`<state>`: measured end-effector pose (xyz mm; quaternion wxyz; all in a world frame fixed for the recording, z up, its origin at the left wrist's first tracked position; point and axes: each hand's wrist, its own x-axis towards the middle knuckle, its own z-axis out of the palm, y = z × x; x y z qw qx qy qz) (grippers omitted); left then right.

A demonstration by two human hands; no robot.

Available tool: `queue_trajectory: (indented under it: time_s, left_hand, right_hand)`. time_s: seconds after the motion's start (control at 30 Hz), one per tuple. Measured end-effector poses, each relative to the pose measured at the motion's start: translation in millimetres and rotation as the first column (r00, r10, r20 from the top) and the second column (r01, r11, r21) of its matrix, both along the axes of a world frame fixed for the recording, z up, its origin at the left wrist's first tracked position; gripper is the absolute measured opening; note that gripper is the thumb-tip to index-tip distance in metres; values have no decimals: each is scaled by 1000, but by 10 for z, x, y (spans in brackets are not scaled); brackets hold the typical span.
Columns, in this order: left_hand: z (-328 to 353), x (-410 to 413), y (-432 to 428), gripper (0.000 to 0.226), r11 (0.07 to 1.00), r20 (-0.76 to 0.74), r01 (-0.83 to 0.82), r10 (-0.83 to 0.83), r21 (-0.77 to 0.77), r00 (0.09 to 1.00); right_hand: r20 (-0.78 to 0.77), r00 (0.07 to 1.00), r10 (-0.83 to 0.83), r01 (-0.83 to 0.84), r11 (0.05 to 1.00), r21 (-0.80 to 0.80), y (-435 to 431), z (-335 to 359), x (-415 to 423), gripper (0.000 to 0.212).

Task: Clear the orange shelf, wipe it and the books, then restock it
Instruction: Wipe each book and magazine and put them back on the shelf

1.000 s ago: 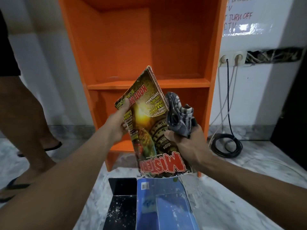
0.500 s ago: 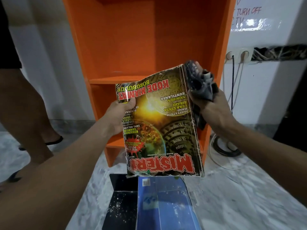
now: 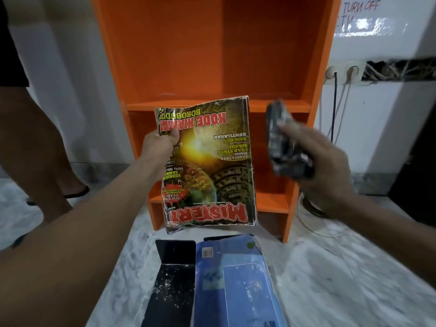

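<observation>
Marble floor [image 3: 330, 279] fronts the orange shelf [image 3: 212, 55]. Before it, the left hand [image 3: 160, 147] pinches the magazine [image 3: 207, 166] upside down; the right hand [image 3: 323, 166], just beside, grips a grey cloth [image 3: 280, 142].

shelf [image 3: 179, 55]: plain bright orange all over, boards and back panel alike.
magazine [image 3: 212, 156]: golden-yellow glow in the middle, green and brown patterned rings, red title letters edged in white, a red splash.
cloth [image 3: 280, 147]: dark grey with paler grey stripes, blurred.
book [image 3: 236, 279]: blue cover in lighter and darker panels, white barcode label.
bookend [image 3: 172, 279]: black, speckled with white.
floor [image 3: 342, 279]: white-grey marbling.
wall [image 3: 377, 114]: white.
cable [image 3: 333, 109]: dark.
</observation>
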<state>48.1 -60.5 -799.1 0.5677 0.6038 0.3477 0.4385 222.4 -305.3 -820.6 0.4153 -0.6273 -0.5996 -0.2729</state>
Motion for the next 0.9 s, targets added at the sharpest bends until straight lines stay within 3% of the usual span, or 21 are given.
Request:
queue_trajectory:
  time_s: [0.07,0.17,0.23,0.3,0.33,0.4,0.47,0.53,0.6,0.67,0.77,0.87,0.9]
  left_hand:
    - [23,61,-78,7,1000,-8,28,-28,8,1000]
    - [61,149,-199,7,997,3,82,-82,6,997]
    - [99,175,-237,5,996,2,87,-87,-1,996]
    - [127,175,-220,8,996,22,90,-90,-13,996]
    - [139,176,-211,9,996,36,88,-87,-14,996]
    - [172,176,-201,8,998,36,68,-68,-8,997]
    - [201,196,-201,14,999,19,42,-41,-16,999]
    - [206,221,-251,18,999,-6,28,-29,-44,1000]
    - [192,255,-330,21,996,-18,49,-51,-74,999]
    - [170,290,-395,20,993,-10,96,-97,-75,995]
    - [190,331,-488,6,989,-26,132,-134,-64,991]
    - [226,314,-524,4,988,-20,143,-145,-62,989]
    - [225,313,-504,5,988,-15,139,-141,-73,990]
  right_hand:
    - [73,994,-75,65,989,133,260,425,-69,69]
    - [257,937,-237,247,969,-4,543,393,-160,76]
    - [381,911,-160,242,954,-179,489,-144,-268,82]
    - [464,886,6,230,862,-451,243,-727,-368,81]
    - [406,909,89,197,769,-609,90,-917,-407,70]
    - [294,935,200,77,692,-718,-90,-974,-411,40]
    - [289,944,156,37,823,-566,-71,-605,-457,40]
    - [331,942,61,34,961,-274,75,-92,-424,59]
    - [387,918,-86,108,993,-36,279,396,-370,66]
    - [442,858,-262,268,962,50,493,660,-301,66]
    - [460,840,-288,366,926,-88,628,283,-193,71]
    - [535,845,-10,223,916,-334,314,-587,-315,76]
    - [520,845,127,159,868,-470,168,-787,-368,73]
